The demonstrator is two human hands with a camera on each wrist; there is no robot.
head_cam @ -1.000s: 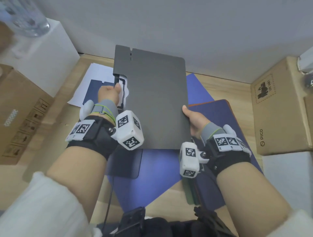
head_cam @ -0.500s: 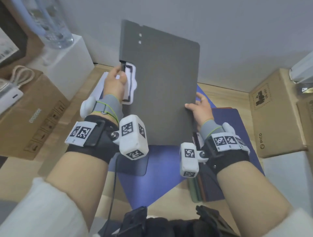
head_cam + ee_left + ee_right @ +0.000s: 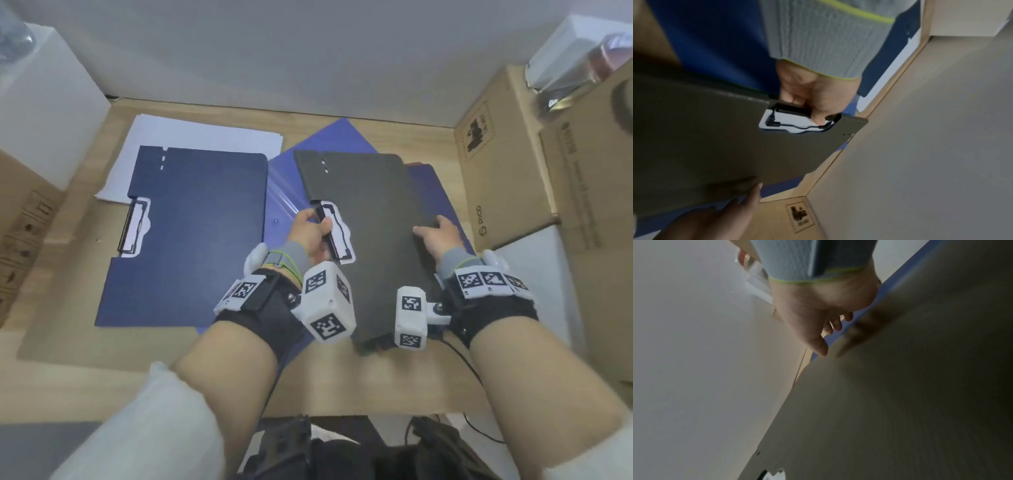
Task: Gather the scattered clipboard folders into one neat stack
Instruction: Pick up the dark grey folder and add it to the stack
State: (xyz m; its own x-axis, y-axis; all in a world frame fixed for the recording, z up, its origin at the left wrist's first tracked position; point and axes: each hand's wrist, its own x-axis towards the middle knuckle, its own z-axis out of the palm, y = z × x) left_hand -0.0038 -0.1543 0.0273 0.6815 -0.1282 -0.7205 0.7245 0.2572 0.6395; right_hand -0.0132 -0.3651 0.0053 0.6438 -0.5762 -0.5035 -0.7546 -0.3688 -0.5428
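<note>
The left hand (image 3: 310, 233) curls its fingers round the black clip (image 3: 795, 110) of the dark grey clipboard folder (image 3: 373, 219). The right hand (image 3: 436, 234) lays loosely spread fingers along the folder's right edge. The folder lies on other folders at the right of the wooden table (image 3: 342, 377); a navy folder (image 3: 198, 233) lies to its left on white paper (image 3: 205, 133).

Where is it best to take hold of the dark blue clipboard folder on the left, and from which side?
Probably at the metal clip on the dark blue clipboard folder, coming from its left edge: the folder lies flat and the clip is its only raised part.
</note>
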